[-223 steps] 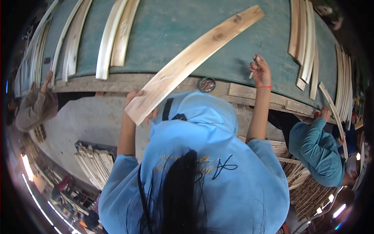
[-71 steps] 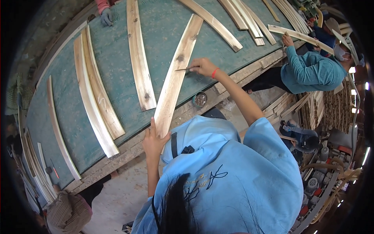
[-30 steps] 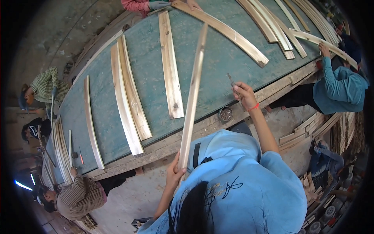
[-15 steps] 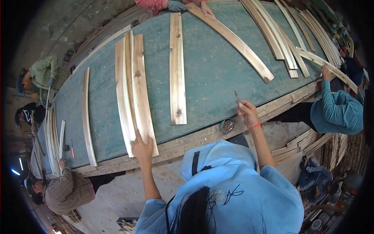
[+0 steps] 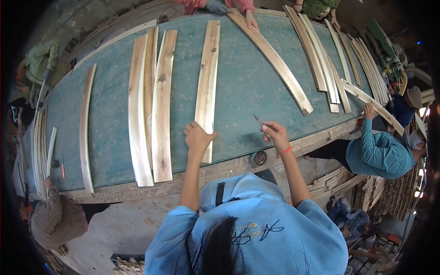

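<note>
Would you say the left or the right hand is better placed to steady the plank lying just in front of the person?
Left, probably. The left hand already rests on the near end of the plank, while the right hand is off to the side over bare green table, pinching a thin tool.

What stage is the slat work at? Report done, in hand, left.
Done: three pale slats lie side by side on the green table. In hand: left hand rests on the near end of a fourth slat; right hand holds a thin tool. Left: stacked strips at the table's left end.
</note>
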Action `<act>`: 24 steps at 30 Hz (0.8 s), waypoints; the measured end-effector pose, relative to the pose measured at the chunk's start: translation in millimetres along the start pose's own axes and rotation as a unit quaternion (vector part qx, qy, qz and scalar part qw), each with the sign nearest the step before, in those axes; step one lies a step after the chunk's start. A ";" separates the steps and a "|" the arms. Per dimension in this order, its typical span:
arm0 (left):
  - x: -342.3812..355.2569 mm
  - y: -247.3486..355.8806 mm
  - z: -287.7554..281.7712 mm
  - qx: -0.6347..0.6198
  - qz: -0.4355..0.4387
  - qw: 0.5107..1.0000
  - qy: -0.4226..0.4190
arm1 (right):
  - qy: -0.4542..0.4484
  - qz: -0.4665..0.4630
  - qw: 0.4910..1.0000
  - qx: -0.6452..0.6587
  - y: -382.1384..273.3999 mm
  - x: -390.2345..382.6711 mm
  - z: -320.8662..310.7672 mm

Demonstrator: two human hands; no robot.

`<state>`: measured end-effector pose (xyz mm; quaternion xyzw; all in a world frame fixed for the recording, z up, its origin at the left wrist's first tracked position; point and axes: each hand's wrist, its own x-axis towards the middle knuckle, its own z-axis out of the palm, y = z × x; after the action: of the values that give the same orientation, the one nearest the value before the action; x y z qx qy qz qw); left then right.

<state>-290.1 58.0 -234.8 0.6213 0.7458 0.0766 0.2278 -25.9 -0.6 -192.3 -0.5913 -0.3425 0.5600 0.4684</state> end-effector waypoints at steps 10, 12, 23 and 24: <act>-202.0 -105.5 -39.3 0.007 -0.026 0.993 -0.117 | -0.071 -0.119 0.971 -0.193 15.5 110.0 69.4; -217.6 -119.7 -32.6 0.006 -0.025 0.993 -0.111 | -0.032 -0.316 0.879 -0.357 37.5 126.8 85.1; -228.1 -130.7 -34.1 -0.001 -0.026 0.995 -0.094 | -0.070 -0.303 0.857 -0.410 47.2 111.3 103.2; -228.2 -131.2 -34.5 -0.006 -0.027 0.995 -0.100 | -0.080 -0.302 0.856 -0.412 46.1 109.6 102.0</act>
<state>-393.8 -184.0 -200.6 0.6045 0.7349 0.0125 0.3071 -116.6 103.7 -266.1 -0.5510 -0.7399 0.2444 0.2987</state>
